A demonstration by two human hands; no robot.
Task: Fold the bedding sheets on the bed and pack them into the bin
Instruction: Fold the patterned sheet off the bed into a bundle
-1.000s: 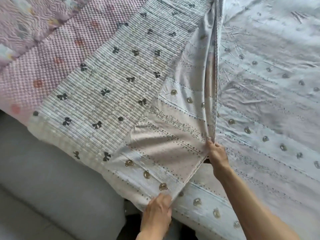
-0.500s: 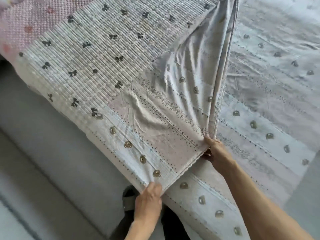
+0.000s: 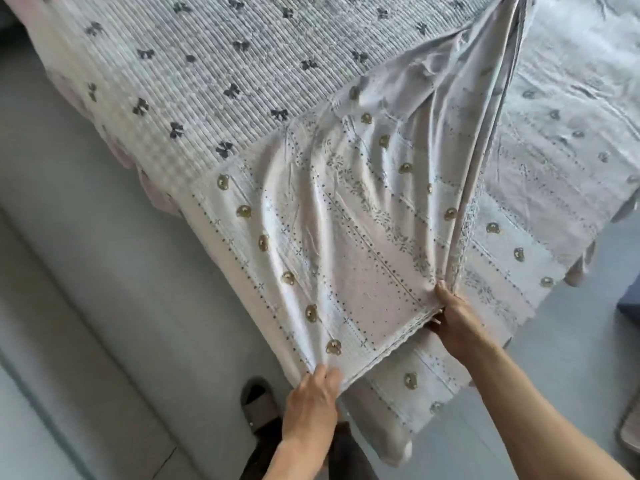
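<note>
I see both hands at the near edge of the bed (image 3: 86, 109), each grasping the same bear-print sheet (image 3: 346, 220). The left hand (image 3: 311, 400) pinches the sheet's lower corner, fingers curled over the edge just past a printed bear, with the arm coming up from the bottom of the view. The right hand (image 3: 453, 317) grips the sheet further up and to the right, where the lace-trimmed edge (image 3: 398, 344) meets a gathered fold; the thumb lies on top and the fingers are tucked under the cloth. From that grip a tight ridge of fabric runs up toward the top of the view, so part of the sheet is lifted off the layer below while the rest lies spread over the bed to the right. The raised flap between my hands is slack and rippled. Left of it lies a ribbed cover (image 3: 242, 64) printed with dark bows, reaching to the bed's left edge, with a pink layer (image 3: 117, 150) showing underneath at that side. Below the bed, on the grey floor (image 3: 104, 306), I see a slipper (image 3: 258, 400) just left of the left hand.
</note>
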